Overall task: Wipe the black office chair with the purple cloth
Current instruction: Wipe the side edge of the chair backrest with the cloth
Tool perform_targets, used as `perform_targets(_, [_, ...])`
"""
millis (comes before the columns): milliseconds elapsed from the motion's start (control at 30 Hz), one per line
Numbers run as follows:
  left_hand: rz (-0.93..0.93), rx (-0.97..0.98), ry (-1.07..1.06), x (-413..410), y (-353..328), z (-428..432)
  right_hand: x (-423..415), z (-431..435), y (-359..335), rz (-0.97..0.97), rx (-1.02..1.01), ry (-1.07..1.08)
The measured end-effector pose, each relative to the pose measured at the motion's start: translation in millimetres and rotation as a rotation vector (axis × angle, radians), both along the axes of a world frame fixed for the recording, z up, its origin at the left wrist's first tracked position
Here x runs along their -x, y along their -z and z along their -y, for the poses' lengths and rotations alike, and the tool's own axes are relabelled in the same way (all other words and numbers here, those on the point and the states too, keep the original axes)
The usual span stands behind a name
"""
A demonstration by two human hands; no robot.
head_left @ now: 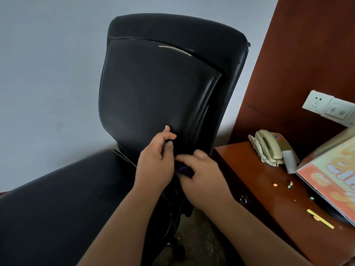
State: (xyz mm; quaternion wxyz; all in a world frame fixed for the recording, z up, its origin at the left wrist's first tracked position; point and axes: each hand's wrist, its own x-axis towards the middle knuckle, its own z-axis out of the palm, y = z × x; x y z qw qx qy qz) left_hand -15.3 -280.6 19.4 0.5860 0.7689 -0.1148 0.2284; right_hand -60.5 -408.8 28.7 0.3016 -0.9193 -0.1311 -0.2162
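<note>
Purple cloth [183, 168] lies between the hands against the black office chair [153, 93]; right hand [203, 175] grips it, left hand [155, 164] unclear.

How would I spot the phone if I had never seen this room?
Start at the black chair and go right to the wooden desk. Near its back edge, below the white wall sockets, lies the phone. It alone is beige with a coiled cord, unlike the bright orange sign beside it.
</note>
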Motion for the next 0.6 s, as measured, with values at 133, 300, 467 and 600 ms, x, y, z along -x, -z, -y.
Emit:
perform_targets(133, [0.005,0.034,-0.041,0.3,-0.1,3.9,-5.7,27.4,-32.5,0.249,-0.300,0.152])
perform_targets(300, [0.003,0.001,-0.085,2.0,-1.2,3.5,-18.0,33.9,-56.3,0.260,-0.379,0.204])
perform_targets(467, [-0.001,-0.047,-0.088,2.4,-1.9,1.4,-10.9,11.9,-8.3,0.156,-0.400,0.209])
perform_targets(600, [-0.002,-0.062,-0.098,1.9,-1.5,4.0,-4.6,15.4,16.3,0.109,-0.297,0.112])
